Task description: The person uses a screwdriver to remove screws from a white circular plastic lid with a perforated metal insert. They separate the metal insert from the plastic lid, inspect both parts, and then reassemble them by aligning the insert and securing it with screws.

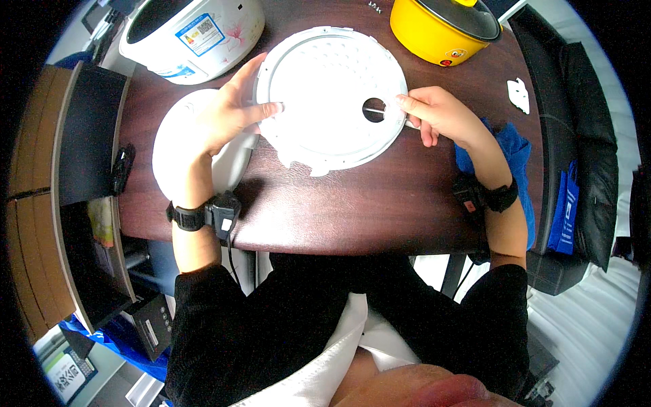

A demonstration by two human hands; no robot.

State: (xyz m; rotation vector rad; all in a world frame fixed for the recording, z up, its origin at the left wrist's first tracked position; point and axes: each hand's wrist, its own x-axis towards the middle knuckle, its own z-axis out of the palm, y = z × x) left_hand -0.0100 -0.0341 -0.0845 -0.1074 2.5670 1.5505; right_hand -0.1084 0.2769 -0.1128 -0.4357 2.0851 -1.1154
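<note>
A round, pale inner lid plate [319,102] from a rice cooker, with a dark round hole near its right side, is held up over the table by both hands. My left hand [234,112] grips its left rim, the thumb lying on the top face. At the right rim, beside the hole, my right hand [434,112] pinches the edge between thumb and fingers. Through the hole a thin, light rod shows. Below my left hand lies a smooth white domed cover [178,146], partly hidden by the hand and forearm.
A white rice cooker body [230,41] stands at the far left of the brown table [319,217]. At the far right is a yellow pot [434,34] with a lid. A blue cloth [515,152], a white plastic piece [518,95] and small metal parts [374,8] lie around.
</note>
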